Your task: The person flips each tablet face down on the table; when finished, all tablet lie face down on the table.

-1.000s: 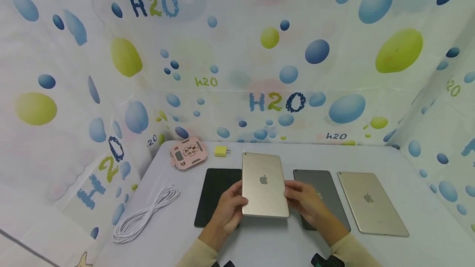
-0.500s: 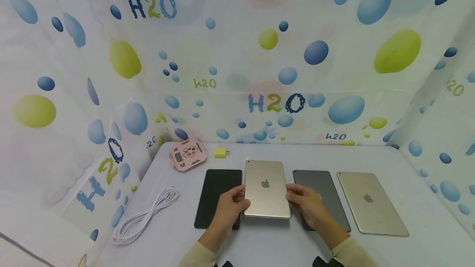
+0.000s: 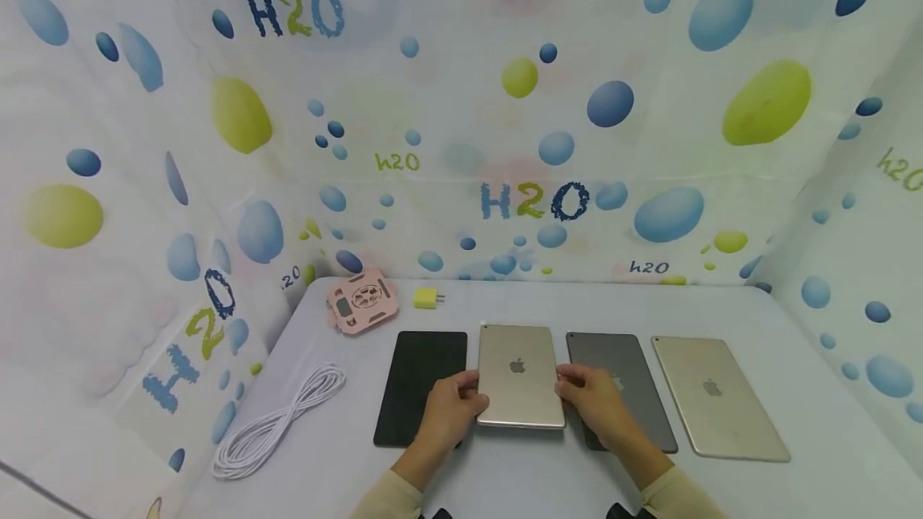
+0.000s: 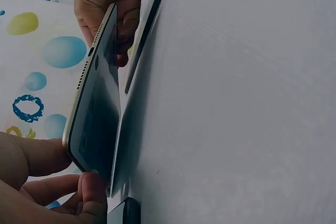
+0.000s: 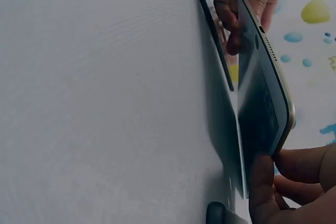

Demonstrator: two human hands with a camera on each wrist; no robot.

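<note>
1 gold tablet (image 3: 521, 384), tilted | left grip (image 3: 449, 408) pinching edge | right grip (image 3: 594, 400) pinching opposite edge

Smooth metal, shiny glass, plastic and cloth

The held gold tablet (image 3: 517, 391) has a smooth back that looks like metal, with a soft shine. Its screen (image 4: 97, 111) is glossy, like glass. The gray tablet (image 3: 606, 349) looks like duller metal. The yellow plug (image 3: 425, 299) looks like plastic, its prongs (image 3: 441, 296) like metal. The white cord (image 3: 277, 424) looks smooth and plastic. The sleeve (image 3: 389, 496) looks like cloth.
</note>
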